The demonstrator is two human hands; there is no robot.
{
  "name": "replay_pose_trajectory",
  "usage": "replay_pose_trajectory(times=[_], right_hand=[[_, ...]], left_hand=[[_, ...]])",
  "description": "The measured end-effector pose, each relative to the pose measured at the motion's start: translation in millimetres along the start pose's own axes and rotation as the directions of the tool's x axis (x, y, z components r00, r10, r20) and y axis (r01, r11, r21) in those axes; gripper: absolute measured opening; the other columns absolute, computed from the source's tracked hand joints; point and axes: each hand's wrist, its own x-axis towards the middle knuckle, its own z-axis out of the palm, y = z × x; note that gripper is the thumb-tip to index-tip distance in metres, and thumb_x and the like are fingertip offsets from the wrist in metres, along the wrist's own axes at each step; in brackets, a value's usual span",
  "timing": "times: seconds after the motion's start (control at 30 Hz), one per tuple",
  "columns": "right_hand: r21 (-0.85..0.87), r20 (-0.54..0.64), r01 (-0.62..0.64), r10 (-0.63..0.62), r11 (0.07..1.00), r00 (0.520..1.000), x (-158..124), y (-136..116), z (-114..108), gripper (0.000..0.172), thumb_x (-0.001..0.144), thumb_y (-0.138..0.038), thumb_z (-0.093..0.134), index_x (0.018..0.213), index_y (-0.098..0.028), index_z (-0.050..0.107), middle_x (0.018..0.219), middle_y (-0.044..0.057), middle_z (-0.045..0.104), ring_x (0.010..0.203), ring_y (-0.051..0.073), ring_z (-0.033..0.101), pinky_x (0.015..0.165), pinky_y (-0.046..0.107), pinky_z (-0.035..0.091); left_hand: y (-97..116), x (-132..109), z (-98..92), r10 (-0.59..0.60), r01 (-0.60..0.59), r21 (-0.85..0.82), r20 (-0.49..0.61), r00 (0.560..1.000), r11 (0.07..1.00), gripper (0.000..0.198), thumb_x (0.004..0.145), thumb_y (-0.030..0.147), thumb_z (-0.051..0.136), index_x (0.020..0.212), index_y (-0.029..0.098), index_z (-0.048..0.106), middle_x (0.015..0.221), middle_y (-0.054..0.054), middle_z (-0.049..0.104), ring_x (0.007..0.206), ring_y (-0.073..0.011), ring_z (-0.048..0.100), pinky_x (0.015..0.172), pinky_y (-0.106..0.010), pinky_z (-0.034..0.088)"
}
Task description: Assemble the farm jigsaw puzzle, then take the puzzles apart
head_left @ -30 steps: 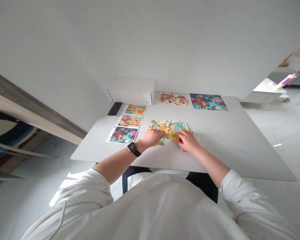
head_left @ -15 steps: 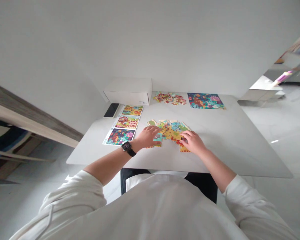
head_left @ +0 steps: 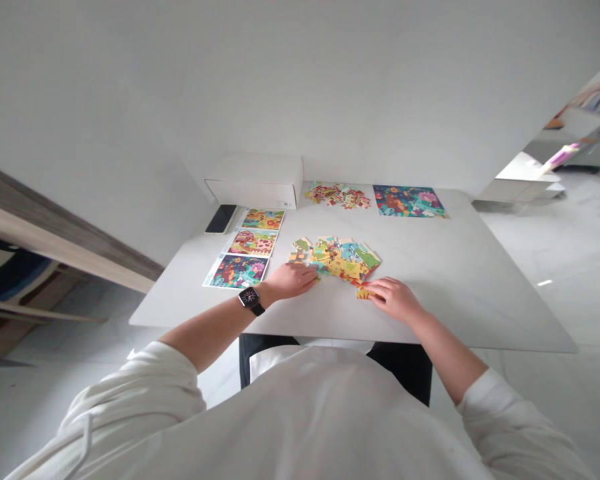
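A partly joined jigsaw puzzle (head_left: 347, 263), mostly yellow with blue and green parts, lies on the white table (head_left: 455, 287) in front of me. My left hand (head_left: 293, 280) is at its lower left, fingers together and closed on a puzzle piece there, largely hidden by the hand. At the lower right, my right hand (head_left: 394, 298) pinches the edge of an orange and yellow puzzle piece (head_left: 363, 293). This piece lies just below the joined part. A few loose pieces (head_left: 301, 244) sit at the upper left of the puzzle.
Left of the puzzle lies a sheet with three pictures (head_left: 251, 243), with a phone (head_left: 221, 219) beside it. Behind stand a white box (head_left: 255, 183), a heap of loose pieces (head_left: 337, 195) and a dark, colourful flat picture (head_left: 409, 201). A wall borders the table's back.
My left hand has drawn nearer to me and its fingers have come together. My right hand has slid down from the puzzle's right edge to the orange and yellow piece.
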Motion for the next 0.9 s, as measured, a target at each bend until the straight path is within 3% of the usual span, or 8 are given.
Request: replay_pose_trajectory(times=[0.07, 0.17, 0.33, 0.43, 0.5, 0.6, 0.73, 0.9], right_hand=[[-0.003, -0.033, -0.019, 0.019, 1.0, 0.999, 1.9, 0.0, 0.7, 0.032, 0.102, -0.021, 0.061, 0.126, -0.03, 0.08, 0.114, 0.007, 0.082, 0.103, 0.026, 0.075, 0.096, 0.044, 0.062], [-0.011, -0.039, -0.017, 0.017, 1.0, 0.999, 4.7, 0.6, 2.4, 0.033, 0.101, -0.033, 0.068, 0.132, -0.028, 0.078, 0.119, 0.01, 0.08, 0.111, 0.029, 0.073, 0.101, 0.047, 0.061], [-0.008, -0.003, 0.007, -0.007, 1.0, 1.0, 7.4, 2.3, 7.3, 0.034, 0.095, -0.04, 0.08, 0.126, -0.028, 0.08, 0.126, 0.01, 0.077, 0.116, 0.031, 0.072, 0.104, 0.049, 0.059], [0.0, 0.0, -0.004, 0.004, 1.0, 1.0, 7.9, 0.6, 8.8, 0.027, 0.096, -0.037, 0.079, 0.121, -0.028, 0.082, 0.119, 0.009, 0.078, 0.111, 0.029, 0.073, 0.101, 0.047, 0.059], [-0.009, -0.007, -0.015, 0.015, 1.0, 1.0, 7.8, -1.9, 8.1, 0.027, 0.096, -0.036, 0.079, 0.121, -0.026, 0.081, 0.117, 0.01, 0.079, 0.11, 0.029, 0.073, 0.1, 0.046, 0.06], [-0.036, -0.018, -0.04, 0.039, 0.999, 0.999, 6.7, -6.7, 5.4, 0.027, 0.096, -0.034, 0.078, 0.122, -0.026, 0.08, 0.119, 0.01, 0.079, 0.109, 0.03, 0.073, 0.099, 0.046, 0.06], [-0.041, -0.082, -0.044, 0.041, 0.998, 0.996, 4.2, -10.6, 1.7, 0.023, 0.101, -0.033, 0.069, 0.119, -0.027, 0.081, 0.118, 0.008, 0.081, 0.105, 0.029, 0.075, 0.098, 0.045, 0.06], [-0.049, -0.195, -0.123, 0.112, 0.991, 0.975, 7.3, 0.3, -0.4, 0.03, 0.108, -0.03, 0.052, 0.113, -0.025, 0.082, 0.106, 0.009, 0.084, 0.092, 0.024, 0.078, 0.085, 0.036, 0.06]], left_hand=[[0.5, 3.5, -6.2, -0.062, 0.062, 0.002, -0.021, 0.998, 0.998, 0.036, 0.11, 0.038, 0.045, 0.116, 0.024, 0.078, 0.106, -0.01, 0.081, 0.098, -0.0217, 0.076, 0.09, -0.034, 0.058], [0.2, 11.4, -17.3, -0.159, 0.158, -0.027, -0.076, 0.984, 0.987, 0.034, 0.11, 0.035, 0.045, 0.115, 0.024, 0.077, 0.106, -0.009, 0.081, 0.095, -0.0206, 0.076, 0.086, -0.031, 0.057], [2.1, 30.3, -33.5, -0.325, 0.302, -0.125, -0.259, 0.91, 0.945, 0.041, 0.113, 0.039, 0.041, 0.109, 0.02, 0.078, 0.098, -0.01, 0.08, 0.087, -0.0201, 0.075, 0.081, -0.029, 0.055], [8.7, 43.3, -37.8, -0.344, 0.294, -0.191, -0.349, 0.872, 0.937, 0.041, 0.113, 0.039, 0.042, 0.115, 0.019, 0.077, 0.106, -0.011, 0.081, 0.096, -0.0213, 0.076, 0.088, -0.031, 0.057], [14.1, 51.4, -36.6, -0.314, 0.248, -0.217, -0.371, 0.874, 0.944, 0.039, 0.113, 0.037, 0.043, 0.12, 0.019, 0.077, 0.114, -0.012, 0.081, 0.104, -0.0221, 0.077, 0.095, -0.033, 0.057], [19.6, 59.7, -25.9, -0.205, 0.138, -0.219, -0.322, 0.924, 0.966, 0.035, 0.113, 0.036, 0.047, 0.125, 0.02, 0.076, 0.123, -0.012, 0.08, 0.118, -0.0235, 0.074, 0.107, -0.039, 0.056], [17.9, 57.8, -0.2, -0.033, 0.004, -0.191, -0.149, 0.988, 0.982, 0.029, 0.109, 0.034, 0.056, 0.125, 0.022, 0.077, 0.137, -0.012, 0.075, 0.133, -0.0257, 0.067, 0.118, -0.046, 0.052], [11.6, 44.3, 17.2, -0.065, 0.057, -0.157, -0.047, 0.997, 0.986, 0.044, 0.102, 0.039, 0.068, 0.143, 0.022, 0.068, 0.147, -0.014, 0.068, 0.14, -0.0307, 0.061, 0.121, -0.051, 0.048]])
